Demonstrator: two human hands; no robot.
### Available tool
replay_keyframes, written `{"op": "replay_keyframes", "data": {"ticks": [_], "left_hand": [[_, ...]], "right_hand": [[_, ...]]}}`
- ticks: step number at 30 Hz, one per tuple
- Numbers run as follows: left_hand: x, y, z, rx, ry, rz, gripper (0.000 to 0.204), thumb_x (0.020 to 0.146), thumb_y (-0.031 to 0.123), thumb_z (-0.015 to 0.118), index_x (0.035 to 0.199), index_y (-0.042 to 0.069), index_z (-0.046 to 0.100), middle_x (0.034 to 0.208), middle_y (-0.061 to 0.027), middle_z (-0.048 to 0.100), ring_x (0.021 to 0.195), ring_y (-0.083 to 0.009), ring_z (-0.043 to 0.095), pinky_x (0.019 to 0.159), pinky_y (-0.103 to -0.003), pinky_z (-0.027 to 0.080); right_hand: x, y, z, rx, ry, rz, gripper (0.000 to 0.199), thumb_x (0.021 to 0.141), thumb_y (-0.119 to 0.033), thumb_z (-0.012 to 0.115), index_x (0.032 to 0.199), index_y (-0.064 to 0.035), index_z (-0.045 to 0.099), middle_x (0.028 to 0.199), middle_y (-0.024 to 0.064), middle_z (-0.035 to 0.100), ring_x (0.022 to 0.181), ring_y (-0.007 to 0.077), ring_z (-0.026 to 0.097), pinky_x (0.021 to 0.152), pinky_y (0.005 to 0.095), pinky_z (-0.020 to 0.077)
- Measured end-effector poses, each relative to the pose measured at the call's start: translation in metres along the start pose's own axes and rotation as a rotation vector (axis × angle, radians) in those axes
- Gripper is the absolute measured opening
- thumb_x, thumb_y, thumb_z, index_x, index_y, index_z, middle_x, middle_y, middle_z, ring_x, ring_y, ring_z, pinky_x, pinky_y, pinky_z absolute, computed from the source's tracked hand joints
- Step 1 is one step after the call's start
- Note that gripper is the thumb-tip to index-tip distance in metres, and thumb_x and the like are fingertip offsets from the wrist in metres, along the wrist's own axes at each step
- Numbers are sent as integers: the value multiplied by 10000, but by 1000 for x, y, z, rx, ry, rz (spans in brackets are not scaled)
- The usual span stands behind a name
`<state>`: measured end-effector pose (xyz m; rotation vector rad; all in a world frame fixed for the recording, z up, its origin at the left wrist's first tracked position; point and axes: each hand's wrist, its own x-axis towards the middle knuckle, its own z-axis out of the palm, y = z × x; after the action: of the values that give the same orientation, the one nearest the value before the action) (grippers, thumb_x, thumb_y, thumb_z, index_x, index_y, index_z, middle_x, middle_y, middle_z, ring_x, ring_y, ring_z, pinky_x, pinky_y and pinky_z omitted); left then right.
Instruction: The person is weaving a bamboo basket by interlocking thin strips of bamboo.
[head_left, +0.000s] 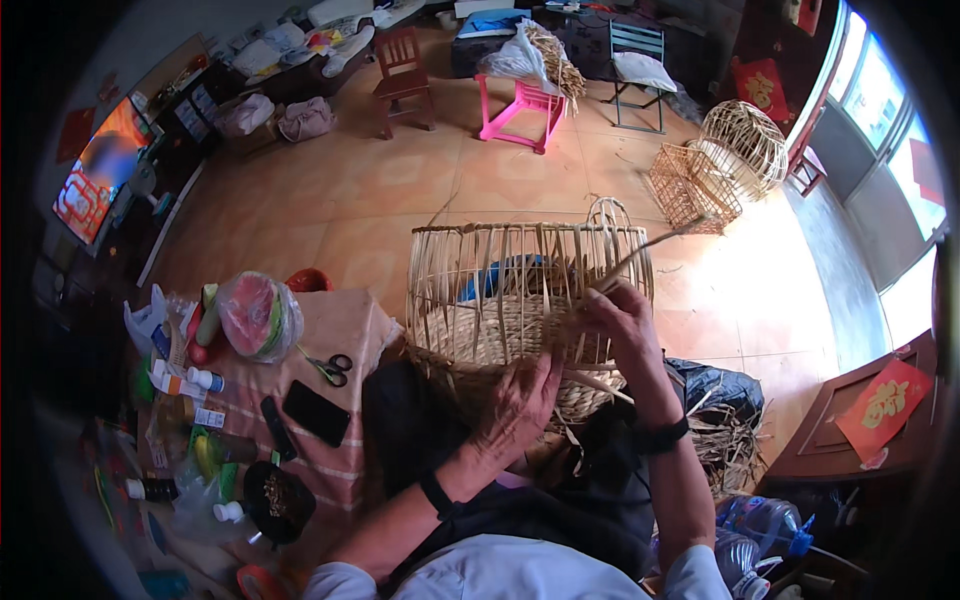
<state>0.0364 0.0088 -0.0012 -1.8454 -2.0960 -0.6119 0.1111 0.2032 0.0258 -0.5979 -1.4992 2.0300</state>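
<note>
A half-woven basket (pixel 470 335) rests in front of my lap, with bare upright ribs above and a thick plaited band below. My left hand (pixel 518 402) lies against its near side, fingers pressed together at the woven edge; what lies under the fingertips is partly hidden. Higher up on the right, my right hand (pixel 622 318) pinches a long twisted strand of dried grass (pixel 650 243) that sticks out up and to the right. Inside the basket something blue (pixel 500 275) shows among loose dried stalks.
On my left, a cloth-covered table (pixel 345 310) holds scissors (pixel 328 368), a dark phone (pixel 317 412), a wrapped cut watermelon (pixel 260 315) and bottles. Dried grass (pixel 728 440) and plastic bottles (pixel 765 525) are at my right. Ahead stand a pink stool (pixel 525 112) and other wicker baskets (pixel 695 185).
</note>
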Motion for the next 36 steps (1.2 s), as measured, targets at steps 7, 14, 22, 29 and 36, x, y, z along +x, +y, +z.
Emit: {"op": "replay_keyframes", "data": {"ticks": [7,14,22,29,36], "left_hand": [[5,12,-3,494,-215,63,461,853,97,556,1269,-102,566,1215,-207,586,916,-241,592,838,-330,489],[-5,3,3,315,-164,98,359,881,96,550,1196,-70,596,1215,-200,577,895,-247,591,926,-415,474],[3,-12,26,13,-171,41,413,908,240,594,1238,-8,591,1229,-228,578,1006,-309,631,1129,-595,315],[-3,-22,20,-444,-20,-45,432,702,-43,631,1129,8,592,1004,-184,616,959,-390,608,852,-475,506],[-14,-24,24,-375,89,47,417,717,3,665,1128,-18,604,1098,-199,636,1003,-384,618,895,-455,515]], "right_hand": [[10,8,23,-104,-146,-117,143,968,-108,659,1050,3,622,883,96,704,849,203,733,740,337,584],[-10,-18,29,-1099,-87,-446,233,901,-181,678,800,16,607,738,216,620,713,404,638,623,448,492],[-21,0,28,-1215,-174,-608,174,899,-191,624,812,-40,631,679,164,577,602,356,579,542,443,440],[-21,24,30,-1538,-204,-448,114,871,-161,585,826,-56,581,700,181,567,664,376,637,552,473,459],[-26,37,25,-1486,-128,-514,138,846,-155,674,955,-74,647,877,155,647,718,368,669,609,463,522]]}}
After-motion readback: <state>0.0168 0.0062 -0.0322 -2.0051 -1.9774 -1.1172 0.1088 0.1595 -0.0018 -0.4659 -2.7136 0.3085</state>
